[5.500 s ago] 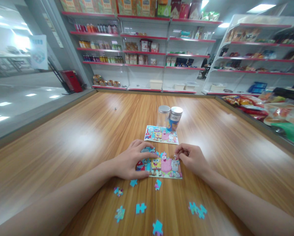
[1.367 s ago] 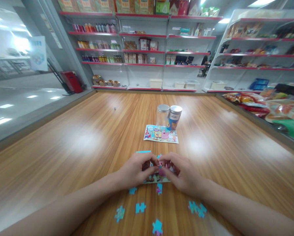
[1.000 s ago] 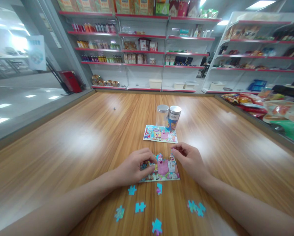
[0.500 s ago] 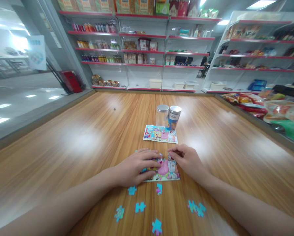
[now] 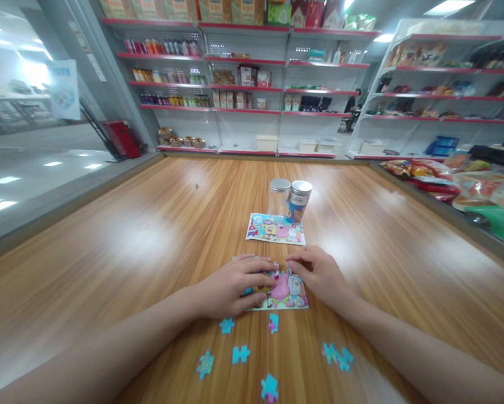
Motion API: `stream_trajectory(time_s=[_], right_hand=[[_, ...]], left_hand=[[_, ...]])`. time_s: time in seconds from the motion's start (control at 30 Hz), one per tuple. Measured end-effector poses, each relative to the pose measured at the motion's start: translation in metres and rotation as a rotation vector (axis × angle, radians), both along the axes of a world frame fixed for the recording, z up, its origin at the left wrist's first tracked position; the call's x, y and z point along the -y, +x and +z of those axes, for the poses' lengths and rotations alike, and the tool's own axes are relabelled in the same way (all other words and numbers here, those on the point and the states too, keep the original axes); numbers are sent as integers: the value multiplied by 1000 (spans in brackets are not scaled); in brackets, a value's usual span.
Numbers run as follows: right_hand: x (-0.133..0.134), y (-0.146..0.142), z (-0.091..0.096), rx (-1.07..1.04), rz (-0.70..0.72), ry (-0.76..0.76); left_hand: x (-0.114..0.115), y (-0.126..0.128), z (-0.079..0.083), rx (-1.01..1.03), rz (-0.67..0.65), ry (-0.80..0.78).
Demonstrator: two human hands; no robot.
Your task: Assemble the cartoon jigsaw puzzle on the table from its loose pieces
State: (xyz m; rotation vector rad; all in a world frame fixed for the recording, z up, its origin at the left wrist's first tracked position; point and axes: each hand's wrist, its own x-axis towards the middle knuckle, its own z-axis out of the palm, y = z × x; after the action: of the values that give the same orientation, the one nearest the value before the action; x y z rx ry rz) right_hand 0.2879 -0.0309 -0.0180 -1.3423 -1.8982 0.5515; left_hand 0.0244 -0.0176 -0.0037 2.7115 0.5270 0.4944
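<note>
A partly assembled cartoon jigsaw puzzle point(image 5: 280, 290) lies on the wooden table, its left part covered by my left hand point(image 5: 246, 283). That hand rests flat on it with fingers stretched out. At the puzzle's upper right edge my right hand point(image 5: 315, 272) pinches a puzzle piece point(image 5: 292, 266), mostly hidden by the thumb and fingertips. Loose pieces lie nearer to me: a blue and pink piece point(image 5: 273, 322), a blue piece point(image 5: 241, 354), a greenish-blue piece point(image 5: 205, 364), and a pair of touching pieces point(image 5: 338, 357) at the right, among several.
Beyond the puzzle lies a printed picture card point(image 5: 273, 231). A clear jar point(image 5: 278, 199) and a blue-labelled jar point(image 5: 299, 202), both silver-lidded, stand at its far edge. Packaged snacks point(image 5: 437, 182) fill the right side, past the table's rim. Stocked shelves point(image 5: 247, 109) stand behind.
My right fingertips have shifted very slightly left at the puzzle's upper edge. My left hand stays in place, and the loose pieces have not moved.
</note>
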Motion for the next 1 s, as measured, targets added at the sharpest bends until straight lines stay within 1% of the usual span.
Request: stream_trajectory(time_s=[0.13,0.3,0.43,0.6,0.73,0.83,1.0], right_hand=[[0,0,0,-73,-65,-13],[0,1,-2,-140,-78,-54],[1,1,-2,-207,-57,-95],[5,0,-1,-268,4,-135],[6,-1,-3,-232,29,-150],[6,-1,-4,-178,27,-135],[8,0,-1,-152,12,-112]], left_hand=[[1,1,1,11,1,-3],[1,1,1,26,-7,-3],[1,1,1,43,-11,1],[0,1,0,60,-12,-8],[0,1,0,34,-4,-12],[1,1,1,34,-1,-11],[1,1,1,55,-7,-7]])
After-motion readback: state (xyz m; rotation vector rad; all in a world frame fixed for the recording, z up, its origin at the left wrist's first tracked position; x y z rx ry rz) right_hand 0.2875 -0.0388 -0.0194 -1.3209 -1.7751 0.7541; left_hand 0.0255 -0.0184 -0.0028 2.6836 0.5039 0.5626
